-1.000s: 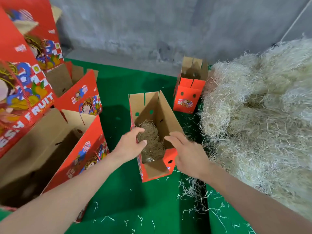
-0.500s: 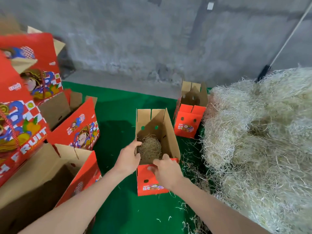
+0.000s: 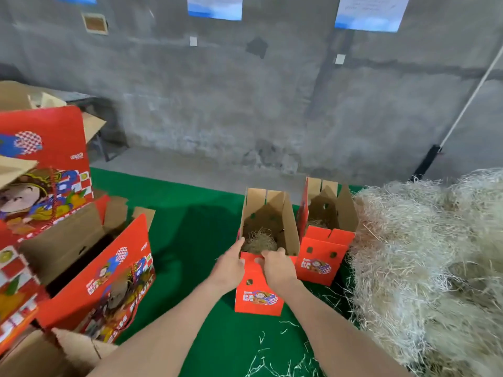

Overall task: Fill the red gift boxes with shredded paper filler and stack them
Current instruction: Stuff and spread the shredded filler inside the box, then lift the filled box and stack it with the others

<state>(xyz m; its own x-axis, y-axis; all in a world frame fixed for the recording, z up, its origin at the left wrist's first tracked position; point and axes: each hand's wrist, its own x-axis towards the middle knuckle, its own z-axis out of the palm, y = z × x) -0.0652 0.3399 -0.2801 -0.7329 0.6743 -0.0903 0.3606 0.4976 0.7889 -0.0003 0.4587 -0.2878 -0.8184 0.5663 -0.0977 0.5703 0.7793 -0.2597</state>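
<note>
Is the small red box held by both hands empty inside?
No, a clump of shredded paper filler lies inside the small red box.

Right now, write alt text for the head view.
Left hand and right hand grip the rim of a red box holding shredded paper. A second box stands at its right beside a filler pile; larger boxes sit left.

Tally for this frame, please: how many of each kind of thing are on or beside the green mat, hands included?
Small red gift boxes: 2
Large red cartons: at least 3, cropped at the left edge
Filler heap: 1
Hands: 2, left hand and right hand, both gripping the nearer gift box
Total: at least 8
</note>
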